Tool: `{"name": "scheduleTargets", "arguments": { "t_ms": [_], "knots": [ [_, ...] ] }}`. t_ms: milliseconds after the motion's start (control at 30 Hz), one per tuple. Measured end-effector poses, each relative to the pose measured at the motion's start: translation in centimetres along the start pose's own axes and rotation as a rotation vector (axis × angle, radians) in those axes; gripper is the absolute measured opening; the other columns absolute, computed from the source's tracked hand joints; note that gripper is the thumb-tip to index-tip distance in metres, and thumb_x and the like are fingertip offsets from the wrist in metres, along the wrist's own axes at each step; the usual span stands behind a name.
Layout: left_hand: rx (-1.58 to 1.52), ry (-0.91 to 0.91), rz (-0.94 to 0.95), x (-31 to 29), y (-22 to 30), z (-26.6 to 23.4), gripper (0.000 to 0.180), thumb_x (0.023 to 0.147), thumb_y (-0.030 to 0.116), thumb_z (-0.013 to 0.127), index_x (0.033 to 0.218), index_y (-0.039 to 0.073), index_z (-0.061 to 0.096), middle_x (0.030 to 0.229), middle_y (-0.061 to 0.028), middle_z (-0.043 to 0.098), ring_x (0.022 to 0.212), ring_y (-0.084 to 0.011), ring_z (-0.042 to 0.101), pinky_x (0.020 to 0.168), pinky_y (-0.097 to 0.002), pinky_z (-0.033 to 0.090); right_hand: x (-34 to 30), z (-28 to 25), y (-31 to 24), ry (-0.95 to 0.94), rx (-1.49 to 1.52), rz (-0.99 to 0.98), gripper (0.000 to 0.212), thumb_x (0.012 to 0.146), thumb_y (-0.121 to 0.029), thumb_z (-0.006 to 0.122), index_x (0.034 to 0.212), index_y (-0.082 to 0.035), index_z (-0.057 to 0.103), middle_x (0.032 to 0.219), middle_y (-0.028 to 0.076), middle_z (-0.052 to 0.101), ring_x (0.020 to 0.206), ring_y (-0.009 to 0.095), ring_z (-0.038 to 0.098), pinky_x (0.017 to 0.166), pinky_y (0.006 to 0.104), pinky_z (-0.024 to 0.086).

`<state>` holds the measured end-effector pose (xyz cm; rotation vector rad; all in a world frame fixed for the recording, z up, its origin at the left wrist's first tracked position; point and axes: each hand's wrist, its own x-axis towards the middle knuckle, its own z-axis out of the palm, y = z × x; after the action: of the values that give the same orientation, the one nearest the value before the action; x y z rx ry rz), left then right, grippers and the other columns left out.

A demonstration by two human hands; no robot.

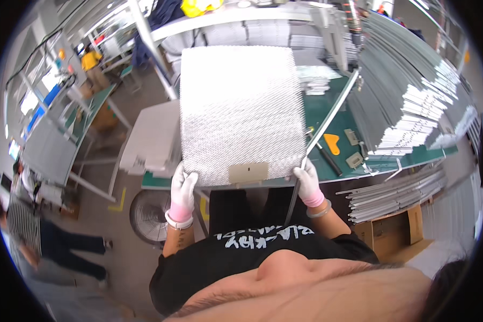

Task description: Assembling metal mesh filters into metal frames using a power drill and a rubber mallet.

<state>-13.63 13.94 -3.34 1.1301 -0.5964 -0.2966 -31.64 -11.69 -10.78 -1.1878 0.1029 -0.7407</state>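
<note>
A large silvery metal mesh panel [241,112] is raised in front of me, with a small beige plate [248,172] at its near edge. My left hand [183,190], in a white glove with a pink cuff, is closed on its near left corner. At the near right corner, my right hand [307,185], gloved the same way, is closed on the panel's edge. A long thin metal strip [335,110] slants through that hand along the panel's right side; whether the fingers grip it too is hard to tell.
The green worktable [341,119] carries a black-handled tool [330,161], a yellow flat piece [333,144] and small grey blocks [354,160]. Tall stacks of grey panels [402,86] stand to the right, pale sheets [155,134] to the left. A floor fan [153,217] and a person [53,236] are at lower left.
</note>
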Motion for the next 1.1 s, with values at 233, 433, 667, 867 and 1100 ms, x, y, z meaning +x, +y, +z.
{"name": "scheduleTargets", "arguments": {
  "t_ms": [233, 433, 667, 867, 1100],
  "knots": [
    [0.225, -0.024, -0.070, 4.7, -4.0, 0.6, 0.033, 0.099, 0.007, 0.053, 0.130, -0.003, 0.049, 0.074, 0.0101, 0.043, 0.063, 0.0025, 0.035, 0.054, -0.0157, 0.029, 4.1, -2.9, 1.5, 0.046, 0.022, 0.044, 0.026, 0.091, -0.005, 0.047, 0.115, 0.001, 0.056, 0.089, 0.006, 0.063, 0.076, 0.015, 0.060, 0.073, 0.0284, 0.050],
    [0.193, -0.038, -0.094, 4.2, -5.0, 0.1, 0.037, 0.097, 0.006, 0.052, 0.132, -0.001, 0.047, 0.075, 0.0086, 0.043, 0.060, 0.0013, 0.033, 0.051, -0.0169, 0.026, 4.5, -4.3, 4.2, -0.018, -0.068, 0.017, 0.033, 0.090, -0.013, 0.052, 0.119, 0.001, 0.054, 0.095, 0.007, 0.064, 0.080, 0.015, 0.062, 0.073, 0.0299, 0.052],
    [0.137, -0.024, 0.160, 0.3, -5.9, -6.9, 0.051, 0.099, 0.015, 0.043, 0.143, -0.010, 0.033, 0.135, -0.0188, 0.051, 0.121, -0.0258, 0.053, 0.107, -0.0373, 0.037, 4.4, 1.5, 0.2, -0.214, -0.132, 0.020, 0.028, 0.090, -0.006, 0.050, 0.116, 0.003, 0.053, 0.096, 0.004, 0.061, 0.083, 0.012, 0.057, 0.079, 0.0287, 0.050],
    [0.697, 0.054, 0.586, 0.2, -4.5, -10.1, 0.039, 0.100, 0.011, 0.041, 0.131, -0.012, 0.046, 0.129, -0.0279, 0.054, 0.118, -0.0384, 0.055, 0.101, -0.0425, 0.045, 7.2, 3.9, -5.4, -0.447, -0.431, -0.233, 0.014, 0.087, -0.008, 0.057, 0.097, 0.001, 0.059, 0.070, 0.002, 0.053, 0.066, 0.009, 0.048, 0.061, 0.0269, 0.042],
    [0.589, -0.159, 0.572, 13.1, -0.6, -3.0, 0.027, 0.096, 0.001, 0.053, 0.122, -0.007, 0.054, 0.113, -0.0141, 0.063, 0.104, -0.0180, 0.060, 0.084, -0.0324, 0.051, 11.8, 2.4, -9.3, 0.050, -0.508, -0.402, 0.013, 0.093, -0.006, 0.060, 0.082, -0.003, 0.055, 0.074, -0.003, 0.056, 0.069, 0.004, 0.046, 0.060, 0.0254, 0.041]
  ]
}}
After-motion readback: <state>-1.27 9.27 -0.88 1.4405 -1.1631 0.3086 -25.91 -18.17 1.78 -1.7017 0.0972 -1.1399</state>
